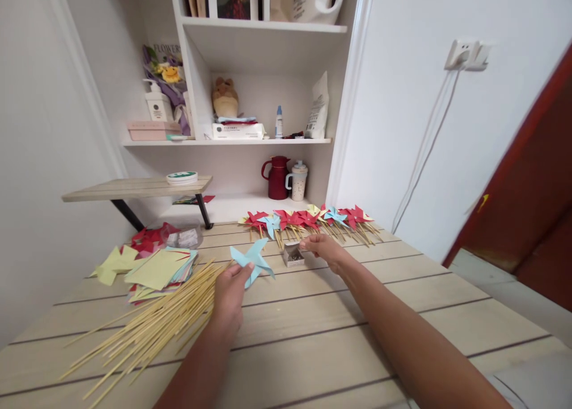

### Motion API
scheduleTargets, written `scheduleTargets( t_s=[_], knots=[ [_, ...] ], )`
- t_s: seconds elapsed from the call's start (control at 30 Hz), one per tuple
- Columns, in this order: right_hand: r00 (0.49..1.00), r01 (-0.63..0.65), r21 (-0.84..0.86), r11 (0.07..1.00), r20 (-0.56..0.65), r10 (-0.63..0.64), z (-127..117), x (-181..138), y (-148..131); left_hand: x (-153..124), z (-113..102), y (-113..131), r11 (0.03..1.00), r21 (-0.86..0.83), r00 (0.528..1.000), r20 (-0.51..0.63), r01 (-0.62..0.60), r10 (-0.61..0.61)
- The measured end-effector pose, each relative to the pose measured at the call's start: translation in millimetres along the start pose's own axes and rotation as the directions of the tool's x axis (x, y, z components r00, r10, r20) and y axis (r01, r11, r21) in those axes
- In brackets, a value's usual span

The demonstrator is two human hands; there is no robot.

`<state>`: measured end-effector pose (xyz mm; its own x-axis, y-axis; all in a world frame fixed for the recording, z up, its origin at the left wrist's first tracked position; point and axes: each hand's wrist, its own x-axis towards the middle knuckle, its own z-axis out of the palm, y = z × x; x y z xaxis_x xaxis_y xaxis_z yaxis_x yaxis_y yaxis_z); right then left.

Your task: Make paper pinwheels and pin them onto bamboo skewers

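Observation:
A light blue paper pinwheel [255,260] is pinched between the thumb and fingers of my left hand [230,293], above the table and without a stick. My right hand [322,247] is at the right rim of a small open box [294,257], fingertips pressed together. Small dark pieces lie inside that box, too small to name. Whether my right fingertips grip the box's edge or something tiny, I cannot tell. Beneath and left of my left hand spreads a loose bundle of thin wooden sticks [165,319].
Finished pinwheels on sticks [308,219] lie in a row along the table's back. At left are stacked paper squares [158,269], a yellow folded pinwheel [115,265], red ones [149,239] and a clear plastic box [183,237]. A small raised shelf [134,188] stands behind them.

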<state>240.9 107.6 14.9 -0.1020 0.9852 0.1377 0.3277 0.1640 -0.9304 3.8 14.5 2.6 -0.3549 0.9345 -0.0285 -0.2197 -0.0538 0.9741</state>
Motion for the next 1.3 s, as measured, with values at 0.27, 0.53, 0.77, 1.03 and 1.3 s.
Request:
scheduleTargets(
  t_s=[0.27,0.53,0.77,1.03,1.3],
  knots=[
    [0.995,0.021,0.006,1.000,0.096,-0.022,7,-5,-1,0,0,0,1.000,-0.017,1.000,0.016,-0.001,0.001],
    [0.995,0.103,-0.298,0.949,0.041,-0.095,13,-1,5,0,0,0,0.999,-0.025,1.000,0.019,-0.024,0.024],
    [0.975,0.195,-0.538,0.820,0.012,-0.224,26,4,3,-4,1,3,0.999,-0.017,0.999,0.015,-0.040,0.040],
    [0.947,0.197,-0.565,0.801,-0.103,-0.306,17,10,5,-3,1,2,0.999,-0.005,0.999,0.020,-0.039,0.039],
    [0.970,0.173,-0.450,0.876,-0.080,-0.232,18,28,29,-2,0,0,1.000,-0.011,0.999,0.033,-0.029,0.029]
  ],
)
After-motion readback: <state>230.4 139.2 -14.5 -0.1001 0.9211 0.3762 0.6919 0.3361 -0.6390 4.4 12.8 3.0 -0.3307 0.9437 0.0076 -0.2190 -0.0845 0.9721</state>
